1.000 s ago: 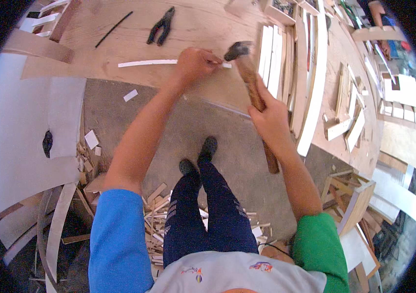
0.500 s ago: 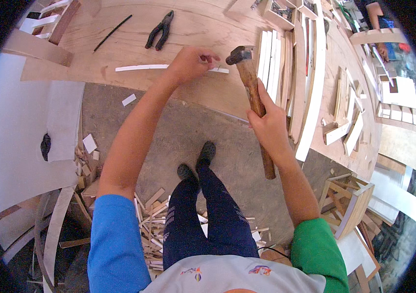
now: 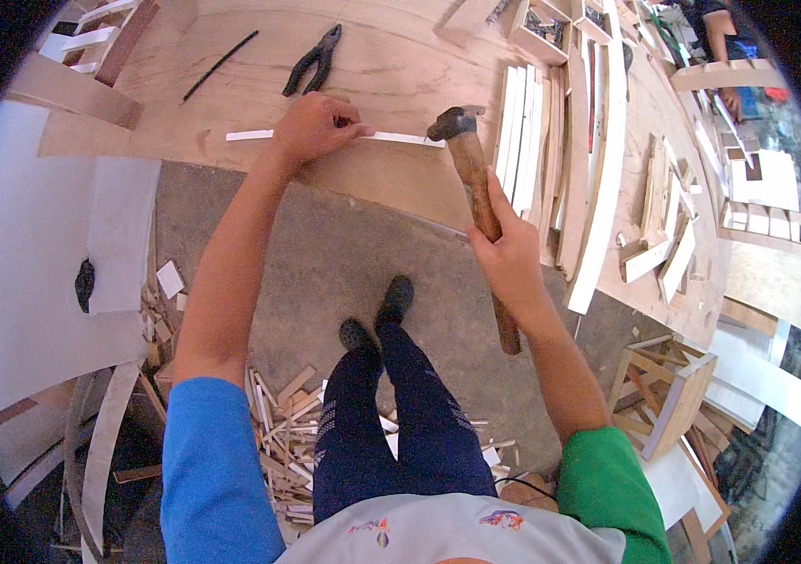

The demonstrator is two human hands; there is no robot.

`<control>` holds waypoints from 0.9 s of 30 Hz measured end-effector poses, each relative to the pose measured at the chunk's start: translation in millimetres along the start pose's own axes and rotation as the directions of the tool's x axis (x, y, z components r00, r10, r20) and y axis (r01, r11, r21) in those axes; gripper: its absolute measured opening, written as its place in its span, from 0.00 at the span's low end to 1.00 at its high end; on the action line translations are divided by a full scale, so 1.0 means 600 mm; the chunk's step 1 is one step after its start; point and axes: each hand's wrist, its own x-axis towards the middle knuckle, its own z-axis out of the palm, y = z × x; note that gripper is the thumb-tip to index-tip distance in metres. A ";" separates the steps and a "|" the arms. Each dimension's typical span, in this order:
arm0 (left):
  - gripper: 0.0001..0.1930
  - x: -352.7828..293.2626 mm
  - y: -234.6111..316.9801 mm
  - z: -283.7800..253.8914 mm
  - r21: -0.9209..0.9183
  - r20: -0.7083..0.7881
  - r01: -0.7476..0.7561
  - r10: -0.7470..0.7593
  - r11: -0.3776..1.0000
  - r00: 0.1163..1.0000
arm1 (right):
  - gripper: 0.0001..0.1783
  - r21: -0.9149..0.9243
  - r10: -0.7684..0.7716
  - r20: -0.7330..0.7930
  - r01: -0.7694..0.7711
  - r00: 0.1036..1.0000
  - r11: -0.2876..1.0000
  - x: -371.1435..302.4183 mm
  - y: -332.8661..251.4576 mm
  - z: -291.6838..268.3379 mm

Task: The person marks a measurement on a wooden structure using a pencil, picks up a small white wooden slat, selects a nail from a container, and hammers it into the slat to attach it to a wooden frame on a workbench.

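Note:
A thin white wooden strip (image 3: 405,139) lies along the near part of the wooden worktable. My left hand (image 3: 320,130) is closed over the strip's middle, fingers curled and pressed against it. A small thin dark upright piece, perhaps a nail, shows at the strip's right end. In my right hand (image 3: 510,254) is a claw hammer (image 3: 473,174), gripped around the middle of its wooden handle. The dark metal head is just above and beside the strip's right end. Beyond my left hand lie black-handled pliers (image 3: 313,64) and a thin black rod (image 3: 220,66).
White-edged strips (image 3: 518,132) are stacked on the worktable (image 3: 391,193) to the right. A compartment box (image 3: 543,33) stands behind them. Wood offcuts (image 3: 278,442) cover the floor by my legs. A small wooden frame (image 3: 668,395) stands at right; another person's arm (image 3: 722,42) shows far right.
My left hand has slid leftward along the strip, away from its right end. The hammer head has moved slightly left and down toward that end.

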 end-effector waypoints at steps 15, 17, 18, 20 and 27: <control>0.17 0.000 0.001 0.001 0.087 -0.022 -0.026 0.028 0.996 0.999 | 0.40 -0.051 -0.024 -0.001 0.024 1.000 0.998 0.016 -0.047 -0.033; 0.17 -0.004 0.007 -0.006 0.101 -0.001 0.003 -0.003 0.995 1.000 | 0.40 -0.013 -0.049 -0.084 0.048 0.995 0.999 0.018 -0.063 -0.038; 0.17 -0.011 0.008 -0.013 0.099 0.019 0.052 -0.054 0.994 0.998 | 0.40 0.005 -0.060 -0.126 0.061 0.990 0.998 0.019 -0.072 -0.040; 0.18 -0.006 0.018 -0.013 0.067 0.032 0.071 -0.073 0.995 0.997 | 0.39 -0.103 -0.001 0.000 0.001 1.000 0.995 0.027 -0.074 -0.044; 0.19 -0.018 -0.004 -0.007 0.050 -0.002 0.057 -0.057 0.997 0.998 | 0.41 0.010 -0.080 -0.193 0.083 0.978 0.996 0.024 -0.082 -0.038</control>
